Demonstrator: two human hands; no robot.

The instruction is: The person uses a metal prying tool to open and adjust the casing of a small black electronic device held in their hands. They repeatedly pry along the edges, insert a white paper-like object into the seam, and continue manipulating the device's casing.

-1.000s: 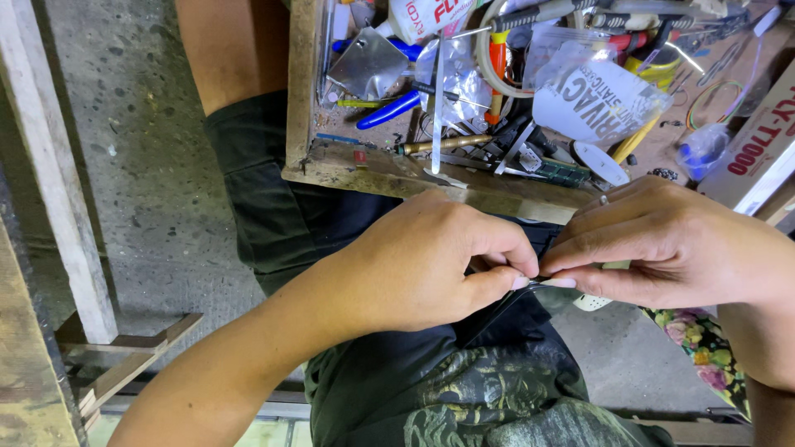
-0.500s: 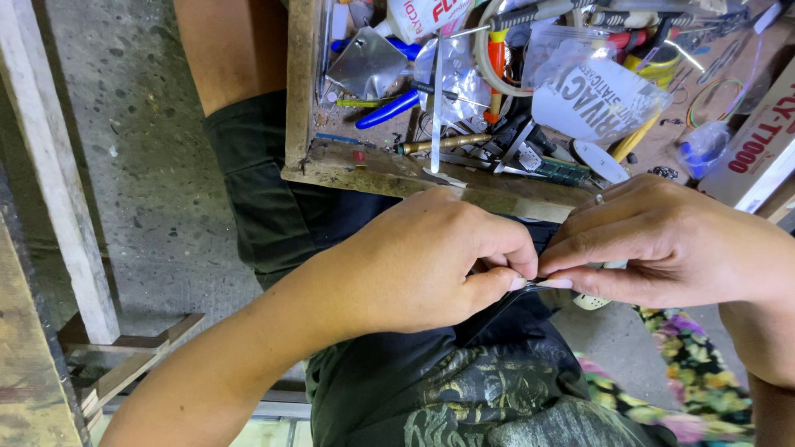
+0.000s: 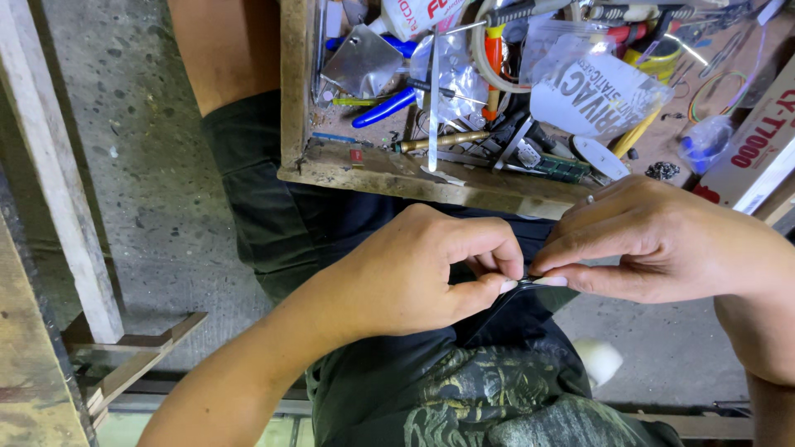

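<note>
My left hand (image 3: 422, 273) and my right hand (image 3: 654, 240) meet over my lap, fingertips pinched together on a small thin dark strip (image 3: 530, 283). Most of that piece is hidden between thumbs and fingers, so I cannot tell what kind of thing it is. Both hands hover just in front of the worn wooden edge of a cluttered tray (image 3: 397, 175). Below them are my dark shorts (image 3: 331, 223) and patterned shirt (image 3: 497, 397).
The wooden tray holds blue-handled pliers (image 3: 385, 108), a brass-tipped tool (image 3: 435, 141), clear plastic bags (image 3: 596, 91), a green circuit board (image 3: 563, 168), a red-handled tool (image 3: 494, 58) and a white box (image 3: 758, 153). Concrete floor (image 3: 149, 165) lies left, with a wooden post (image 3: 58, 182).
Both hands have stayed pinched together at the same spot; only tiny finger shifts show. The view has drifted slightly.
</note>
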